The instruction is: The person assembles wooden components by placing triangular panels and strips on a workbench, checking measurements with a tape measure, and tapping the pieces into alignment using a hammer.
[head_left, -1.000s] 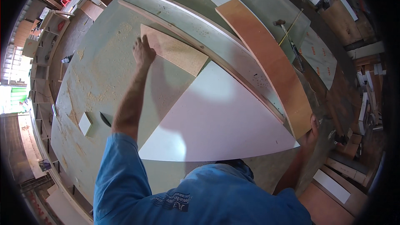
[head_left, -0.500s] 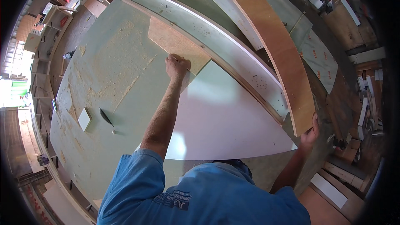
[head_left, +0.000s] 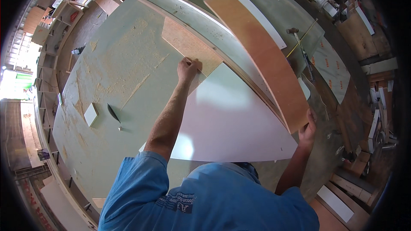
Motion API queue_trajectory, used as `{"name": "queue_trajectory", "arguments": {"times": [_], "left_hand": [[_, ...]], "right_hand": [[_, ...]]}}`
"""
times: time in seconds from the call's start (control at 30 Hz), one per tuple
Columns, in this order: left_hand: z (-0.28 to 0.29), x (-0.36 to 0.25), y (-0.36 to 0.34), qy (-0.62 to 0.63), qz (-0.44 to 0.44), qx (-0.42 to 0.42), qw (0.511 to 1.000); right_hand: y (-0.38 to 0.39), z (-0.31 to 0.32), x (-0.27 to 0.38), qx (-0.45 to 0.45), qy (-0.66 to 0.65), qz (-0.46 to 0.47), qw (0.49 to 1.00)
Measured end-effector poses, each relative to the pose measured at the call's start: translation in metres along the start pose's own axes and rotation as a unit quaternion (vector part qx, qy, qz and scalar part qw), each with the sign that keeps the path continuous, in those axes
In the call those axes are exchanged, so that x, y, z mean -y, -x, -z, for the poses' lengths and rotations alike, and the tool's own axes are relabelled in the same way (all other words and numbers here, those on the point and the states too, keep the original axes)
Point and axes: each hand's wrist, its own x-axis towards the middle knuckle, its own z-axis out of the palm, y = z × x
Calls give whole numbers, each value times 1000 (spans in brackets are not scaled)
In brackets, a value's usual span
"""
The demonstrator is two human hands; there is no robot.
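Observation:
My right hand (head_left: 307,130) grips the near end of a long curved brown wooden board (head_left: 267,60). That board is raised at an angle over a narrow white-edged channel-like strip (head_left: 184,10). My left hand (head_left: 187,68) is closed at the near edge of a tan wooden panel (head_left: 195,49); what its curled fingers hold, if anything, is hidden. Beside that panel lies a large white sheet (head_left: 231,119) with a curved near edge. A thin wooden strip (head_left: 182,28) runs along the far side of both.
Left on the sawdust-strewn green table (head_left: 128,68) lie a small white block (head_left: 90,114) and a dark curved piece (head_left: 113,113). Beyond the brown board are a hammer (head_left: 299,42), a yellow tape (head_left: 302,38) and a long white board (head_left: 248,6). Offcuts (head_left: 374,119) crowd the right side.
The brown board has shifted left and nearer, covering more of the channel-like strip. My right hand moved left with it, and the hammer came into sight. My left hand stays at the tan panel.

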Motion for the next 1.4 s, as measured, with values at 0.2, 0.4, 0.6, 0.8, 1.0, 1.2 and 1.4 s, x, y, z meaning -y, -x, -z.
{"name": "queue_trajectory", "arguments": {"times": [0.2, 0.4, 0.6, 0.8, 1.0, 1.2, 1.4], "left_hand": [[68, 39, 77, 185, 54, 68, 979], [161, 59, 212, 440, 130, 72, 886], [230, 114, 303, 642, 95, -129, 750], [253, 221, 307, 616, 199, -181, 741], [264, 256, 258, 527, 283, -119, 792], [295, 279, 279, 352, 275, -262, 856], [322, 332, 290, 48, 193, -428, 882]], "right_hand": [[-15, -65, 6, 128, 162, 11, 978], [-28, -130, 21, 364, 266, 16, 892], [-42, -226, -14, 569, 352, -45, 742], [-77, -344, -145, 533, 336, -120, 767], [-101, -407, -217, 419, 467, -62, 776], [-90, -417, -225, 304, 622, 251, 676], [-38, -422, -263, 458, 529, 366, 614]]}}
